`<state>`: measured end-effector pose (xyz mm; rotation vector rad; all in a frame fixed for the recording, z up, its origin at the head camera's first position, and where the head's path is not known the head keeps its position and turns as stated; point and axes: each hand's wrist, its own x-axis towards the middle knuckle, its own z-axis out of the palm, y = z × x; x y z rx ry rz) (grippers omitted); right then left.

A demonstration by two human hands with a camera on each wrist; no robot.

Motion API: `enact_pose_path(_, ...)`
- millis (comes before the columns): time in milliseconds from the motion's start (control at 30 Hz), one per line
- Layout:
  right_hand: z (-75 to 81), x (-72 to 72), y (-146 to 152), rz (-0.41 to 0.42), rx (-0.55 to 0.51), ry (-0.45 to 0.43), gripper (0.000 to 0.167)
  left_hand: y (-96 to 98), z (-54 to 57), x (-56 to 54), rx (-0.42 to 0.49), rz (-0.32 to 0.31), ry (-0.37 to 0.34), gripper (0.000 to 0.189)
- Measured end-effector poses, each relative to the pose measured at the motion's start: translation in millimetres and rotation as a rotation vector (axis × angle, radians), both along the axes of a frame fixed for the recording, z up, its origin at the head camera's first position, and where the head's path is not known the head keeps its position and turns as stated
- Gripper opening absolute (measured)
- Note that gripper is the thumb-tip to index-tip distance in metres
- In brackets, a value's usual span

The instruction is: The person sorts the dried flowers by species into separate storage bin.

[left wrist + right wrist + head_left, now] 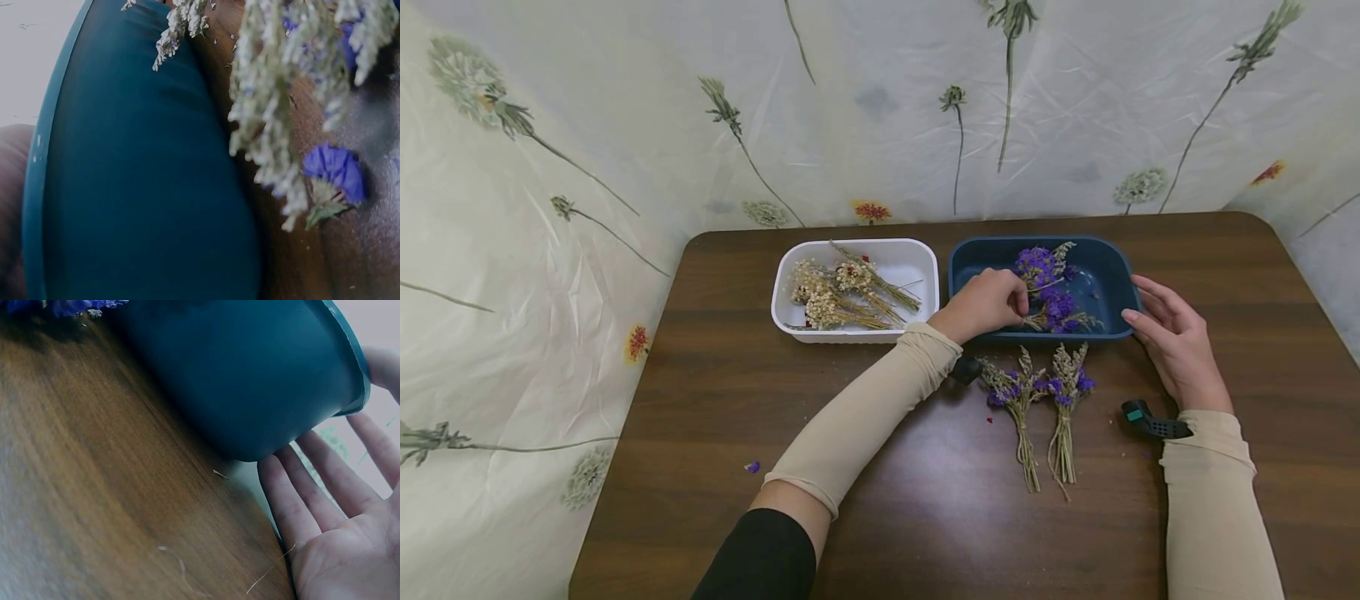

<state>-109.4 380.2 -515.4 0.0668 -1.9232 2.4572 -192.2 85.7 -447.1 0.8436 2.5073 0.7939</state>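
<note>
My left hand point(988, 302) reaches over the front rim of a dark blue plastic tub point(1116, 332), pinching the stems of a bunch of purple dried flowers point(1060, 310) inside it. Another purple bunch point(1036, 265) lies behind, in the same tub. At the tub's right end, my right hand point(1180, 350) rests its fairly straight fingers point(297, 494) against the outer wall, the thumb near the rim. In front of the tub, two tied bunches of dried flowers, a left one point(1018, 408) and a right one point(1065, 417), lie on the table. The left wrist view hides the left fingertips.
A white plastic tub point(781, 312) with several cream dried flower bunches point(827, 292) stands left of the blue one. A loose purple blossom point(752, 467) lies on the brown wooden table point(700, 400). A flower-printed sheet point(880, 125) hangs behind.
</note>
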Motion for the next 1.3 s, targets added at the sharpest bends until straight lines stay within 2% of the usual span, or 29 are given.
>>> enact_pose_path(433,0.0,0.8,-0.7,-0.001,0.002,0.0,0.057,1.3,-4.1,-1.9,0.015,-0.023,0.037,0.005)
enact_pose_path(800,0.4,0.7,-1.5,-0.002,-0.006,0.006,0.057,-3.8,0.9,1.2,0.066,-0.013,0.091,0.005)
enact_pose_path(1133,1.4,1.2,-1.5,-0.002,-0.008,0.0,0.057,-23.4,4.0,1.5,0.183,0.078,0.121,0.015)
enact_pose_path(1300,1.7,1.1,-1.6,-0.006,-0.008,-0.006,0.058,-34.8,6.2,1.2,0.255,0.104,0.134,0.02)
